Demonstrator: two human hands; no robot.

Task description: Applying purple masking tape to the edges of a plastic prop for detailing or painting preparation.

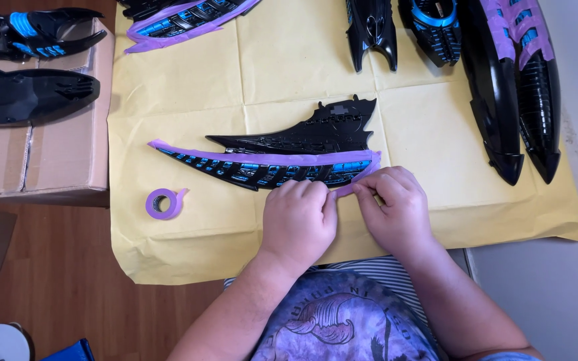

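A long black and blue model hull piece [282,150] lies on yellow paper [188,100], with a strip of purple masking tape [262,158] running along its length. My left hand [299,220] and my right hand [396,207] meet at the piece's near right end. Both pinch the loose end of the purple tape between fingertips, at the lower edge of the piece. A small roll of purple tape [164,203] sits on the paper to the left, apart from my hands.
Other black and blue model parts lie at the top: one taped in purple [182,20], two small pieces [372,30], two long hulls [516,87] at right. A cardboard box [61,154] at left carries more parts. The floor is wooden.
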